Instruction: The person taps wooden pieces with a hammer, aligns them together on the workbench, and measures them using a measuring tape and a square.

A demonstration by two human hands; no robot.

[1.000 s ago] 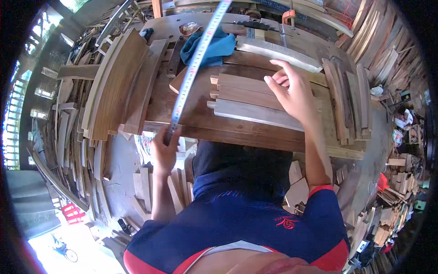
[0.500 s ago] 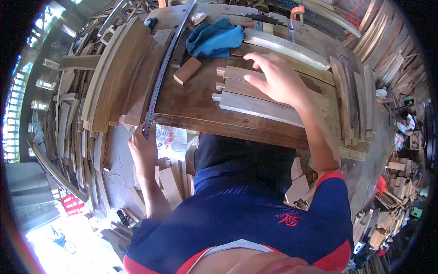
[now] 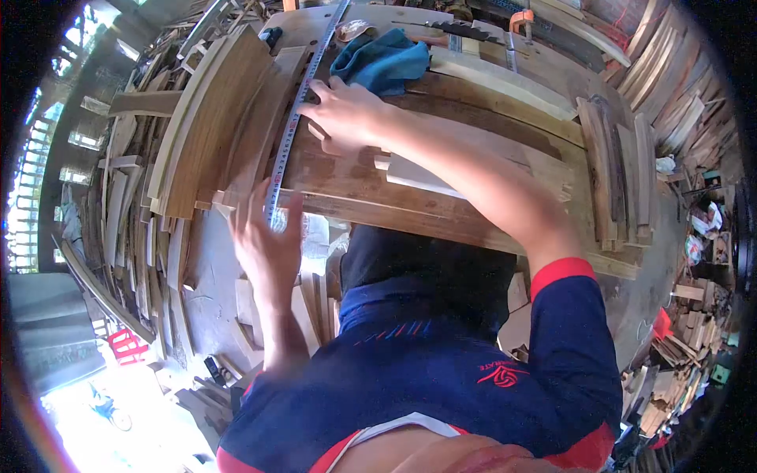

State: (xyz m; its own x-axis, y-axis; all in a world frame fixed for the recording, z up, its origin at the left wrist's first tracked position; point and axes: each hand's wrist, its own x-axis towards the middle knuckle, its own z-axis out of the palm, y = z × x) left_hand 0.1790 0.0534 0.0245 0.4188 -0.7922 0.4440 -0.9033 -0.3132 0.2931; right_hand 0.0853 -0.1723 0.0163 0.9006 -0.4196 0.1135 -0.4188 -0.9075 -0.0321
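A tape measure (image 3: pixel 289 134) stretches along the bench, over the edge of a long brown board (image 3: pixel 272 102). At its near end, my left hand (image 3: pixel 266 240) is open, with blurred fingers spread around the tape; I cannot tell whether it touches. My right hand (image 3: pixel 347 118) reaches across to the tape, fingers bent but apart, above a small wood block (image 3: pixel 316 132) that it mostly hides. Beside that hand lies a blue cloth (image 3: pixel 382 63). Under my right forearm are tenoned wooden pieces, one of them pale (image 3: pixel 418 175), partly hidden.
Curved planks (image 3: pixel 209 118) are stacked at the bench's left. A long pale bar (image 3: pixel 505 83) lies toward the back, and short boards (image 3: pixel 603 173) stand at the right. An orange clamp (image 3: pixel 521 20) is at the far edge. Scrap wood surrounds the bench.
My right hand has swung left from above the tenoned pieces to the tape and block. My left hand has opened from its closed hold at the tape's near end. The view has shifted slightly.
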